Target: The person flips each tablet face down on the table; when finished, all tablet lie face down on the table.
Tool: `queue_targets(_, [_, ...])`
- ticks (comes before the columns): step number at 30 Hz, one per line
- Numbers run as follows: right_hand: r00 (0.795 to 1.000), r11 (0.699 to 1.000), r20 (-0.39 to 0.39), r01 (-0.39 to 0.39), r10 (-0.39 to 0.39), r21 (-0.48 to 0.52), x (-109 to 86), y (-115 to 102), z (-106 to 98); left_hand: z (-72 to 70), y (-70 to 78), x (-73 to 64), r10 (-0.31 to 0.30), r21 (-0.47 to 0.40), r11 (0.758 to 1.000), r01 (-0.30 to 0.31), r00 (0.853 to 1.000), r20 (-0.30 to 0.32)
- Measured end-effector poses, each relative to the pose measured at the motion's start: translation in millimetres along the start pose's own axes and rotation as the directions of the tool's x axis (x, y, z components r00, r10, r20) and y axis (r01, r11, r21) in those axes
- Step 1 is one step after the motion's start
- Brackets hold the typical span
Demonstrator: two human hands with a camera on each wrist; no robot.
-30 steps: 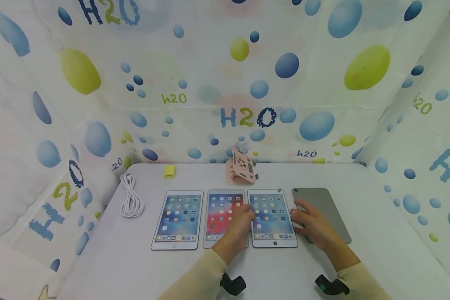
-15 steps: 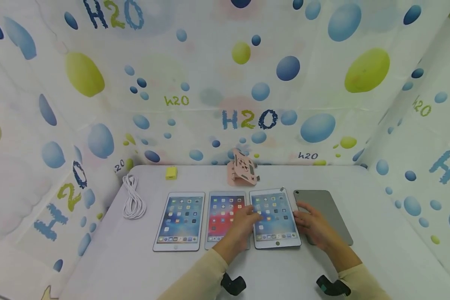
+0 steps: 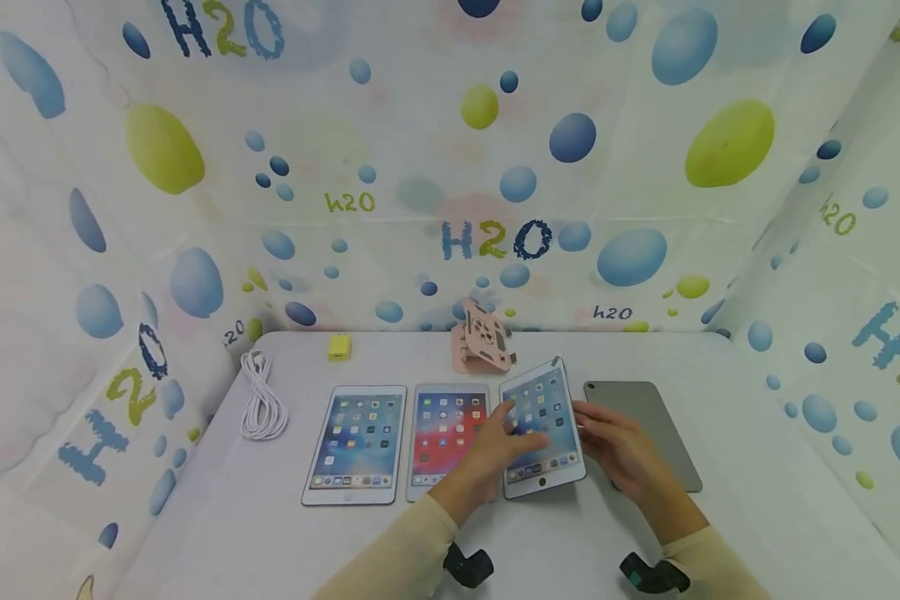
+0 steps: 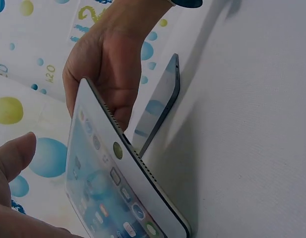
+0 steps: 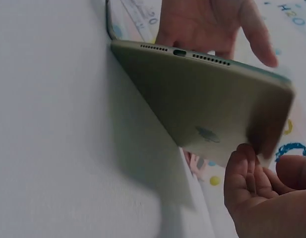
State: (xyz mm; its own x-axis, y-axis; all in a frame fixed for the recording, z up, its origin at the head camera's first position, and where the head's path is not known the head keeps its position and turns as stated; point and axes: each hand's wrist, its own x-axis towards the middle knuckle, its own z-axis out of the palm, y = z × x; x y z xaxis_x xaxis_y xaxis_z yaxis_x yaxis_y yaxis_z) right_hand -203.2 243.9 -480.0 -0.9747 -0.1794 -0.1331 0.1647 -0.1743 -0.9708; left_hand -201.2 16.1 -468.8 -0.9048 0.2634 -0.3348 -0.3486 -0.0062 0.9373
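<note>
In the head view a white-framed tablet (image 3: 540, 417) with a lit screen stands tilted, its right side raised and a sticker at its top corner. My right hand (image 3: 622, 446) supports its raised side from behind; in the right wrist view its bent fingertips touch the gold-coloured back (image 5: 192, 104), with the thumb clear of it. My left hand (image 3: 495, 450) is at the tablet's left side, thumb stretched over the screen; in the left wrist view that thumb (image 4: 19, 153) is apart from the glass. Whether its other fingers touch the edge is hard to see.
Two lit tablets, one blue-screened (image 3: 356, 442) and one red-screened (image 3: 446, 433), lie to the left. A grey tablet (image 3: 648, 417) lies back-up at right. Behind are a pink stand (image 3: 483, 337), a yellow charger block (image 3: 339, 347) and a coiled white cable (image 3: 264, 400).
The tablet lay flat one second ago; its right side has since come up, turning the screen leftward. My right hand has moved left with it, and my left thumb now reaches farther over the screen.
</note>
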Motion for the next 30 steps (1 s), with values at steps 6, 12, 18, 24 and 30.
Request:
queue_targets(6, [0.996,0.997,0.084,0.024,-0.03,0.07,7.2,1,13,-0.9,3.3,-0.5,0.007,0.001,1.0,-0.007,1.0,0.012])
queue_targets(12, [0.991,0.992,0.13,-0.038,0.023,0.12,11.3,4,24,-3.5,6.5,0.6,0.02,0.019,1.0,-0.021,0.999,0.033])
queue_targets(18, [0.976,0.995,0.205,-0.083,0.07,0.054,11.6,3,36,-2.8,4.5,2.9,0.092,0.125,0.987,-0.101,0.993,0.073])
queue_targets(24, [0.983,0.998,0.175,-0.042,0.048,-0.036,12.0,5,44,-2.2,6.7,-0.2,0.11,0.166,0.979,-0.122,0.991,0.08])
queue_targets(30, [0.996,0.998,0.082,-0.015,0.021,-0.068,9.9,5,53,-3.9,10.0,-5.6,0.112,0.183,0.975,-0.128,0.989,0.096])
